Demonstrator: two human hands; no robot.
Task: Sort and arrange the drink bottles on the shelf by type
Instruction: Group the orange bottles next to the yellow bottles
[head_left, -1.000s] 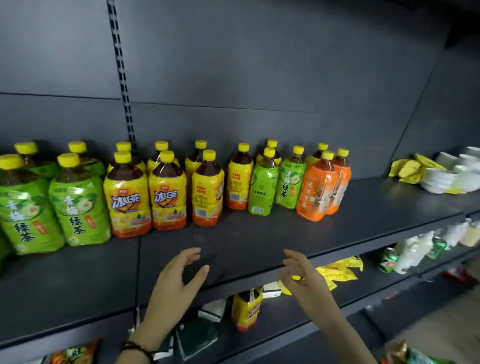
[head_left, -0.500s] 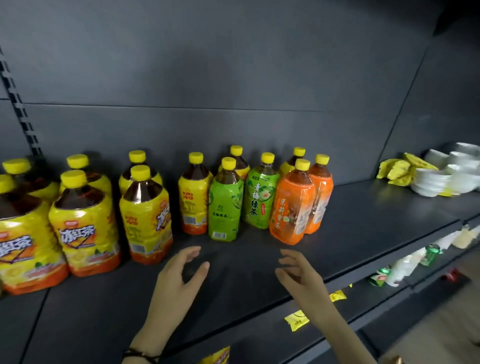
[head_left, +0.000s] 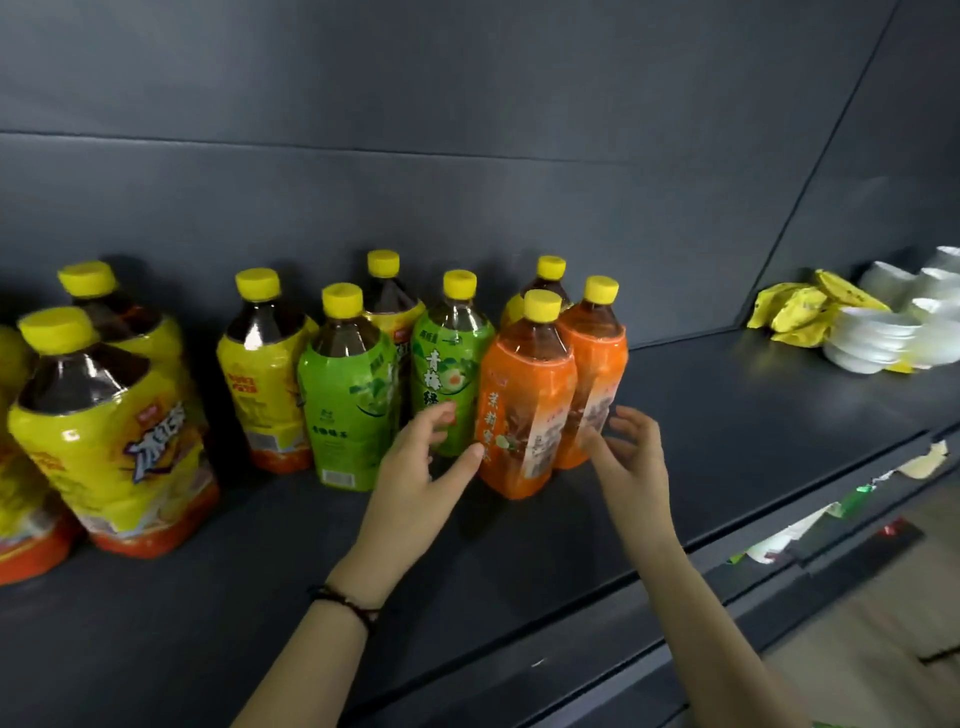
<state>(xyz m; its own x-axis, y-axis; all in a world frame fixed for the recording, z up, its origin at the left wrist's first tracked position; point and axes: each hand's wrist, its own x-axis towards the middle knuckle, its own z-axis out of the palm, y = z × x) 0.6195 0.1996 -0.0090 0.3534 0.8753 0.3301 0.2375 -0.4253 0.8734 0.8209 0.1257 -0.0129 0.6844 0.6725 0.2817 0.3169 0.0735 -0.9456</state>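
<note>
Yellow-capped tea bottles stand on a dark shelf. Two orange-labelled bottles stand at the right end of the row, the front one and one behind it. Left of them are two green-labelled bottles, then yellow-labelled bottles. My left hand is open, its thumb touching the front orange bottle's left side. My right hand is open, fingers at the right of the orange bottles.
White bowls and yellow packets sit at the shelf's far right. Lower shelves with packaged goods run below at the right. Bare shelf surface lies between the orange bottles and the bowls.
Both hands moved forward from the shelf's front edge to either side of the orange bottles. The view shifted right and closer to the bottles.
</note>
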